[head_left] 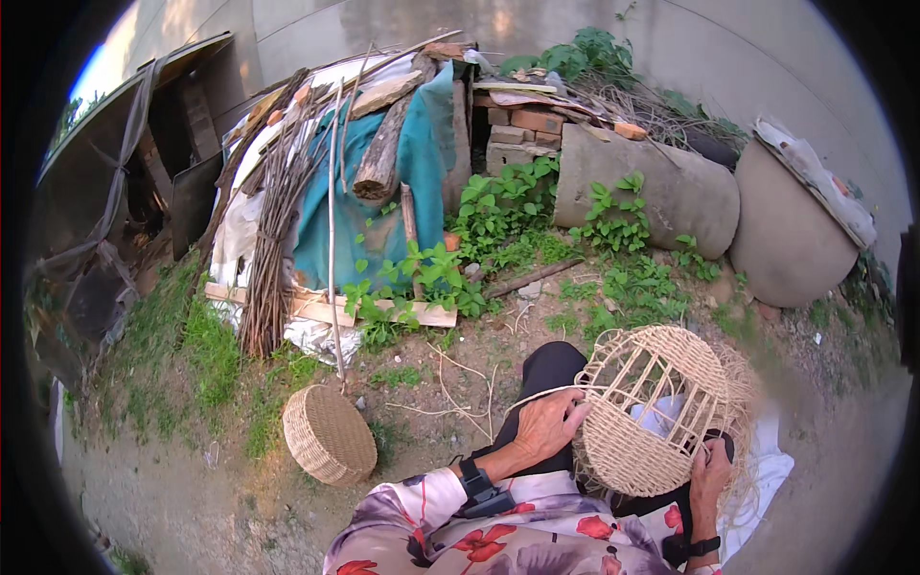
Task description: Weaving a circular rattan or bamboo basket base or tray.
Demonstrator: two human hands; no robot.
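Note:
A round basket (625, 448) of pale straw-coloured cord rests tilted across my lap. Bands of tight weave lie on two sides of it, and bare ribs with open gaps cross its middle. At its left edge my left hand (550, 426) is closed, pinching a strand of the cord (537, 396) that runs toward the ribs. My right hand (710, 471) grips the basket's lower right edge, fingers partly hidden. Loose straw-coloured fibre (740, 383) bunches behind the basket on the right.
A finished-looking woven basket (331, 436) lies on its side at the left. Loose strands (460, 398) trail over the ground ahead. Beyond stand a tied stick bundle (271, 273), a teal cloth (321, 235) and large clay vessels (652, 192). White cloth (767, 470) lies at right.

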